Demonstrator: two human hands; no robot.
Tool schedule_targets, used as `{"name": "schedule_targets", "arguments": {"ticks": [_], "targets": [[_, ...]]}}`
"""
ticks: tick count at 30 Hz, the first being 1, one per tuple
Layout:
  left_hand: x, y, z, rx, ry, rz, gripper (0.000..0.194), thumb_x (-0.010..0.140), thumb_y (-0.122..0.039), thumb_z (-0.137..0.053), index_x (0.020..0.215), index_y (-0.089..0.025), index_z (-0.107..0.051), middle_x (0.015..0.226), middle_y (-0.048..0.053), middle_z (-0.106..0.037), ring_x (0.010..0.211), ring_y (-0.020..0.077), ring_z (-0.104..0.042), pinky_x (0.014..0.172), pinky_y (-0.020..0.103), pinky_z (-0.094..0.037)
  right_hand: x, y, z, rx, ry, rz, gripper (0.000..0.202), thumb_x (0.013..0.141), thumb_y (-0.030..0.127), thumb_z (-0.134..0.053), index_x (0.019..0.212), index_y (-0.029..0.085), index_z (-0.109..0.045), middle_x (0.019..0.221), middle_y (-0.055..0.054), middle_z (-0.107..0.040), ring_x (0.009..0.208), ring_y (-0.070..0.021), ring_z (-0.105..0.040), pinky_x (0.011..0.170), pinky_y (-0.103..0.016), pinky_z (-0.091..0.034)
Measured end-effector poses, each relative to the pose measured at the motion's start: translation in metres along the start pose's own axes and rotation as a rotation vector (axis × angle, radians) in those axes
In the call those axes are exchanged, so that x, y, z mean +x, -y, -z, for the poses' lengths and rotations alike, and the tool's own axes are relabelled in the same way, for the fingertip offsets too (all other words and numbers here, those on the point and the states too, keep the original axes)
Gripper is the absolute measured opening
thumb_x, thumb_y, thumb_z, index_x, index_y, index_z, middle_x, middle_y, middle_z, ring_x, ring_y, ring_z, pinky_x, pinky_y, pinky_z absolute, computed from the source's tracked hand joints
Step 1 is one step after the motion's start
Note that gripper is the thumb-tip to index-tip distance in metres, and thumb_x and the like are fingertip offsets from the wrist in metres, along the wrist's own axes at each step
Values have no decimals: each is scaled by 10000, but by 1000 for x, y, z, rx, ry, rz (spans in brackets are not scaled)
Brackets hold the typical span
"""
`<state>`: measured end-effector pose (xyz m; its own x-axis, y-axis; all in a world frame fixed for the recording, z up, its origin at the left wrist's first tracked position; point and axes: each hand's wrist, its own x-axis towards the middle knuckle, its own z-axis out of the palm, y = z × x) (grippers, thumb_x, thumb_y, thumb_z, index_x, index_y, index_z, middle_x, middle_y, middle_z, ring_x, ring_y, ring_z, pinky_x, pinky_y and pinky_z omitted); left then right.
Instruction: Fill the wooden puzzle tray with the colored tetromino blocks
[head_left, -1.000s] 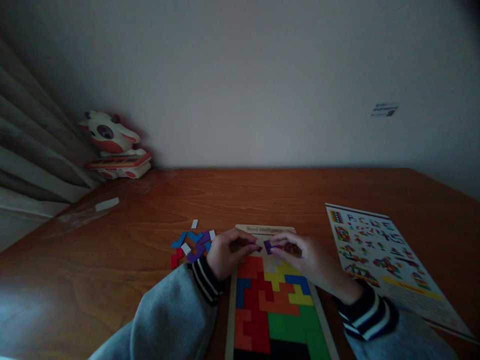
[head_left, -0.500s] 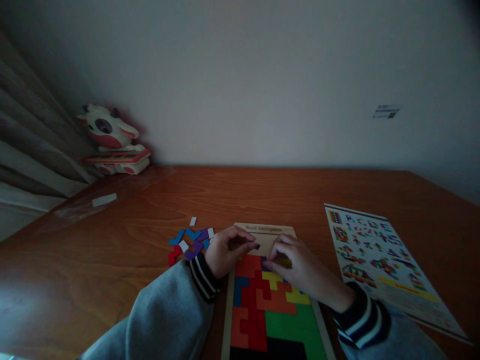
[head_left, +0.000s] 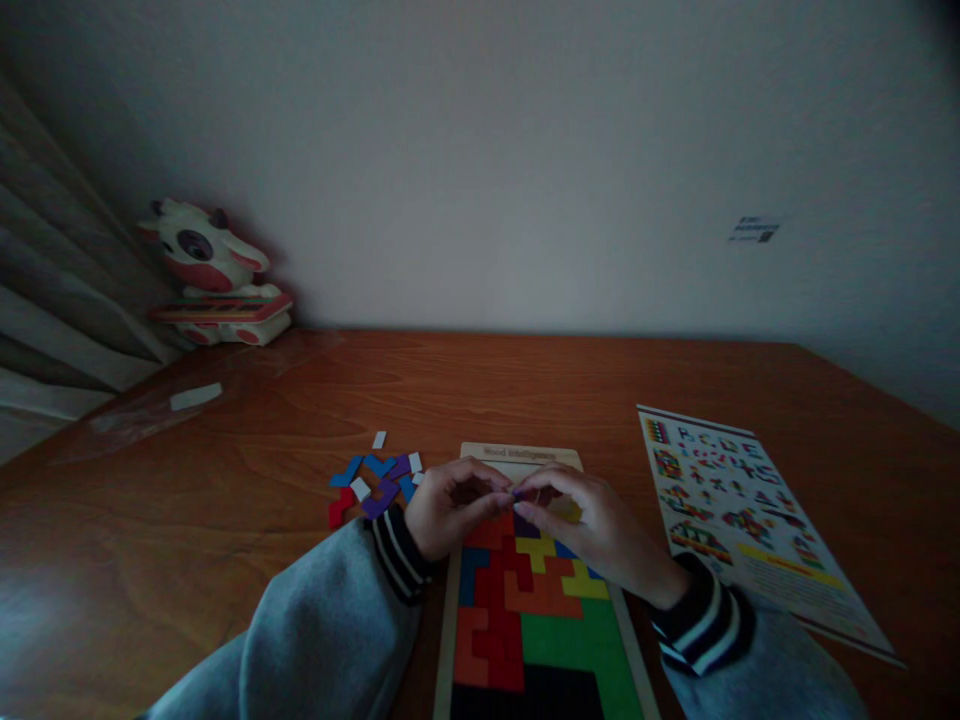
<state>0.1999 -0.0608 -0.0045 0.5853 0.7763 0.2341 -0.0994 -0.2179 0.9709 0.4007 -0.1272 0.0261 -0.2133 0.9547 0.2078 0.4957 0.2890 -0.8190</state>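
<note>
Over the upper part of a wooden puzzle board (head_left: 517,452), my two hands meet at the fingertips. My left hand (head_left: 457,505) pinches a small dark purple puzzle piece (head_left: 516,494), mostly covered by fingers. Thumb and forefinger of my right hand (head_left: 581,515) close on the same piece from the other side. A bit of yellow shows by the right palm; whether it is held or lies on the board I cannot tell. Red, orange, yellow, blue, green and black pieces fit together in the board below, among them a green area (head_left: 562,640).
Loose blue, purple, red and white pieces (head_left: 382,495) lie left of the board. A printed pattern sheet (head_left: 750,520) lies to the right. At the back left stands a cow toy with a keyboard (head_left: 217,275), near a curtain (head_left: 60,300). A white strip (head_left: 196,397) lies before it.
My right hand has moved up and left, bringing its fingertips to the purple piece in my left hand. The whole view has shifted slightly.
</note>
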Motion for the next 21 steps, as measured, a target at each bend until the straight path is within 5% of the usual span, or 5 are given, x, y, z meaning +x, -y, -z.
{"name": "schedule_targets", "arguments": {"ticks": [4,11,17,21], "targets": [[-1,-1,0,0,11,11,278,839,-393,-722,932,-134,-678,801,65,-710,717,150,-677,661,248,-559,1,0,2,5,-32,9,192,925,415,-594,929,248,-688,894,-20,-720,846,-171,-659,782,-314,-522],[1,-6,4,183,-162,-71,292,915,-417,-618,1020,-152,-681,922,82,-714,795,157,-658,711,260,-543,2,-26,14,93,-276,-156,323,893,477,-604,1077,218,-661,1022,-76,-735,921,-216,-683,793,-364,-551],[7,-4,13,58,-338,-112,298,919,-401,-614,1097,-163,-625,896,51,-703,792,129,-650,711,227,-524,3,-28,12,90,-242,-170,319,905,486,-582,1081,235,-671,1040,-66,-736,890,-207,-699,805,-375,-563],[8,-4,24,151,-320,-95,313,924,-400,-599,1120,-157,-615,946,74,-707,853,155,-672,745,253,-536,3,-30,10,70,-258,-171,346,893,491,-595,1121,237,-659,1036,-73,-732,895,-217,-702,806,-394,-573]]}}
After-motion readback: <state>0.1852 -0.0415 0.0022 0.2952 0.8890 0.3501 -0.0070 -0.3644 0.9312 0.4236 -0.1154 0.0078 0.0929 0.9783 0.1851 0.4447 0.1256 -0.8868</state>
